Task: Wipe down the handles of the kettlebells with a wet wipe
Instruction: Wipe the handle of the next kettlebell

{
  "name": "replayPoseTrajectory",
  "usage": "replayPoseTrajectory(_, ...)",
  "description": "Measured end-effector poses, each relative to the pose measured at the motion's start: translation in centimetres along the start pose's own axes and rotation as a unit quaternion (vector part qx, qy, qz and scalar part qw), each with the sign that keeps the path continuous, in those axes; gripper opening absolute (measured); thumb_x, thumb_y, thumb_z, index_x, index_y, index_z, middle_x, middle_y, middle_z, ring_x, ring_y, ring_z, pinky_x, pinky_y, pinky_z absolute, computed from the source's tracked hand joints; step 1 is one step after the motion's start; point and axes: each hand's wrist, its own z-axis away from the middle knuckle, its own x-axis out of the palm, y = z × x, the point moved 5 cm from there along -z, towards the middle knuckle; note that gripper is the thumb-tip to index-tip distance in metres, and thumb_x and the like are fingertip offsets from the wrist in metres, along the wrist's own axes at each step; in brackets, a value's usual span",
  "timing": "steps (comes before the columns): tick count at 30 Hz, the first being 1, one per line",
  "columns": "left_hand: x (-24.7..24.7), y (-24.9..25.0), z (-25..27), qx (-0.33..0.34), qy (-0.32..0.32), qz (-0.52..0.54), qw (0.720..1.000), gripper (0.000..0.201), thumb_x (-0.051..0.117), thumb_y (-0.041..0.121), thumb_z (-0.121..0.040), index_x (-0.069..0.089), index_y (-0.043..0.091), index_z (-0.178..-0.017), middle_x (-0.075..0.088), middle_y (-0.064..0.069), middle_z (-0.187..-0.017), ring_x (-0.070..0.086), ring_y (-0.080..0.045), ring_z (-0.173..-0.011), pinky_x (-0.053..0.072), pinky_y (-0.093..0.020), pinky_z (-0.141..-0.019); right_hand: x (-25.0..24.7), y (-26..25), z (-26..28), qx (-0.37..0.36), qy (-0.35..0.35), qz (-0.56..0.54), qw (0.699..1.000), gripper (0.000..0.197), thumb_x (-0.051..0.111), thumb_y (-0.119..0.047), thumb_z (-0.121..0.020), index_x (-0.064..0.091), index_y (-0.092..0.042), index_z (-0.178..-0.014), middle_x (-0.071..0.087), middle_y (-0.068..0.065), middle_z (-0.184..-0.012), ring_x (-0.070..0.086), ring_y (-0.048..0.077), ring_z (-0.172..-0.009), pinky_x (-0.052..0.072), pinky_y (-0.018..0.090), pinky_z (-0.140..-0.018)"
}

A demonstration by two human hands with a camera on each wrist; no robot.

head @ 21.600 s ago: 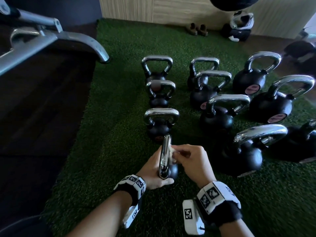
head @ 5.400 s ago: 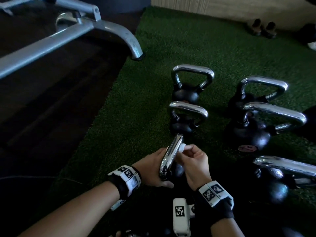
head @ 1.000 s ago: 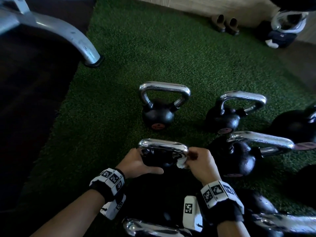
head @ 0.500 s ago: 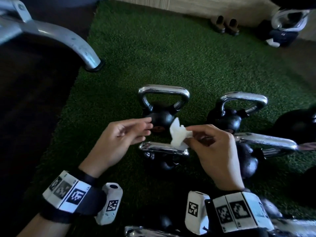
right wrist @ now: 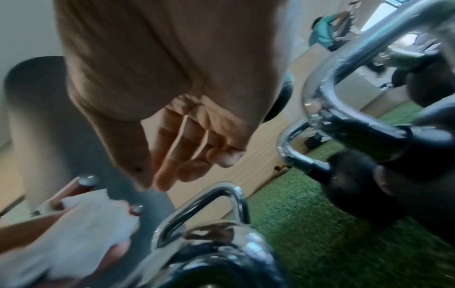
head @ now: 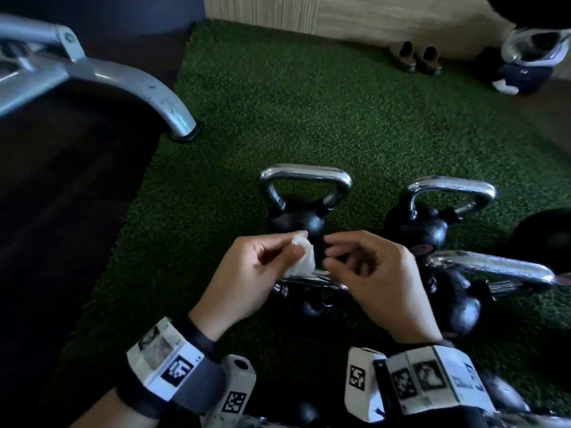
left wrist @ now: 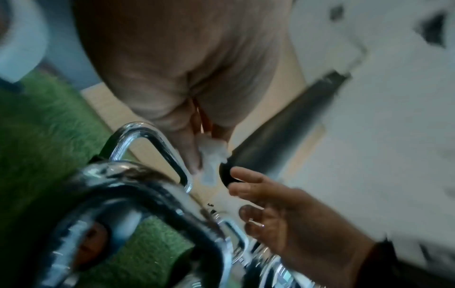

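Kettlebells [head: 304, 208] are standing on the turf [head: 309, 103]; the nearest handle [head: 304, 281], just below the hands, is no longer being rubbed. The wet wipe [head: 302, 257], lifted above it, is being pinched by the left hand [head: 247, 273] after being handed over, while the right hand [head: 374, 273] is being held loosely curled, empty.

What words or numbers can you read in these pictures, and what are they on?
Nothing can be read for sure.
On the left wrist band: only black-and-white square codes, no letters.
On the right wrist band: square codes, plus dark marks at its end, too blurred to read.
On the round reddish label of one kettlebell: too dark and small to read.
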Motion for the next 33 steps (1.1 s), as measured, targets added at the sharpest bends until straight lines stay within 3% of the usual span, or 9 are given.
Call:
replayPoseTrajectory(2, -0.6, 0.6, 0.4, 0.093, 0.06, -0.137, 0.984, 0.028, 0.069, 0.021, -0.098, 0.075, 0.012, -0.124, 0.074, 0.018, -0.116, 0.066, 0.008, -0.114, 0.048, -0.012, -0.101, -1.5, 3.4, 0.5, 0.059, 0.036, 0.051, 0.996, 0.036, 0.077, -0.002, -0.078, 0.077, -0.035, -0.091, 0.075, -0.015, -0.078, 0.063, 0.005, -0.063, 0.051, 0.018, -0.066)
replayPoseTrajectory(4, 0.0, 0.7, 0.9, 0.173, 0.042, -0.236, 0.955, 0.034, 0.067, 0.015, -0.099, 0.069, 0.009, -0.133, 0.067, 0.013, -0.13, 0.062, 0.01, -0.12, 0.047, -0.01, -0.102, -1.8, 7.1, 1.2, 0.146, 0.006, 0.125, 0.981, 0.041, 0.074, -0.001, -0.072, 0.076, -0.039, -0.088, 0.074, -0.018, -0.075, 0.065, 0.001, -0.064, 0.054, 0.018, -0.07)
replayPoseTrajectory(8, 2.3, -1.2, 1.8, 0.229, -0.045, -0.379, 0.895, 0.049, 0.072, 0.001, -0.092, 0.063, 0.009, -0.14, 0.066, 0.0, -0.14, 0.064, -0.007, -0.126, 0.048, -0.024, -0.11, 1.8, 10.2, 2.8, 0.214, -0.153, 0.102, 0.959, 0.036, 0.094, -0.03, -0.065, 0.072, -0.055, -0.079, 0.074, -0.025, -0.076, 0.065, -0.012, -0.073, 0.048, 0.011, -0.067)
replayPoseTrajectory(10, 3.1, -2.1, 2.2, 0.244, -0.045, -0.413, 0.876, 0.052, 0.074, -0.001, -0.09, 0.062, 0.007, -0.14, 0.067, -0.004, -0.139, 0.065, -0.013, -0.126, 0.048, -0.028, -0.111, 3.3, 10.7, 3.1, 0.23, -0.157, 0.048, 0.959, 0.033, 0.096, -0.041, -0.062, 0.076, -0.048, -0.087, 0.076, -0.023, -0.081, 0.068, -0.009, -0.077, 0.049, 0.015, -0.07)
replayPoseTrajectory(15, -0.5, -3.3, 2.4, 0.216, 0.068, -0.292, 0.929, 0.032, 0.063, 0.012, -0.101, 0.07, 0.01, -0.132, 0.07, 0.006, -0.133, 0.064, 0.001, -0.123, 0.052, -0.025, -0.105, 4.3, 12.1, 3.6, 0.248, -0.098, -0.006, 0.964, 0.029, 0.097, -0.035, -0.062, 0.078, -0.025, -0.082, 0.078, -0.013, -0.081, 0.072, 0.001, -0.077, 0.058, 0.03, -0.078)
replayPoseTrajectory(20, -0.7, -4.5, 3.7, 0.241, 0.062, -0.287, 0.925, 0.044, 0.071, -0.003, -0.092, 0.067, 0.007, -0.135, 0.068, 0.002, -0.137, 0.063, -0.004, -0.128, 0.052, -0.024, -0.106, 4.7, 12.9, 4.6, 0.264, -0.077, -0.041, 0.96, 0.028, 0.096, -0.037, -0.063, 0.079, -0.03, -0.084, 0.079, -0.012, -0.085, 0.075, 0.006, -0.083, 0.061, 0.041, -0.085)
replayPoseTrajectory(25, -2.7, -8.7, 3.3, 0.06, 0.139, -0.051, 0.987, 0.028, 0.059, 0.005, -0.101, 0.072, 0.016, -0.124, 0.075, 0.01, -0.123, 0.07, -0.01, -0.119, 0.056, -0.025, -0.1, 4.8, 13.1, 4.7, 0.281, -0.08, -0.081, 0.953, 0.027, 0.095, -0.035, -0.064, 0.08, -0.028, -0.086, 0.08, -0.005, -0.085, 0.077, 0.014, -0.083, 0.062, 0.047, -0.086)
replayPoseTrajectory(30, -2.6, -10.2, 4.1, 0.027, 0.111, 0.016, 0.993, 0.032, 0.057, 0.006, -0.101, 0.068, 0.007, -0.131, 0.072, 0.005, -0.13, 0.065, -0.011, -0.126, 0.052, -0.025, -0.105, 4.7, 13.1, 5.1, 0.29, -0.073, -0.102, 0.949, 0.026, 0.095, -0.032, -0.065, 0.081, -0.026, -0.086, 0.08, -0.002, -0.085, 0.078, 0.017, -0.081, 0.062, 0.048, -0.084)
replayPoseTrajectory(33, -2.6, -12.1, 4.0, -0.041, 0.107, 0.081, 0.99, 0.032, 0.061, 0.018, -0.097, 0.071, 0.015, -0.127, 0.072, 0.002, -0.131, 0.064, -0.015, -0.128, 0.054, -0.027, -0.102, 4.7, 12.7, 5.1, 0.283, -0.062, -0.11, 0.951, 0.025, 0.095, -0.028, -0.067, 0.08, -0.023, -0.086, 0.08, -0.002, -0.083, 0.078, 0.015, -0.078, 0.063, 0.045, -0.082)
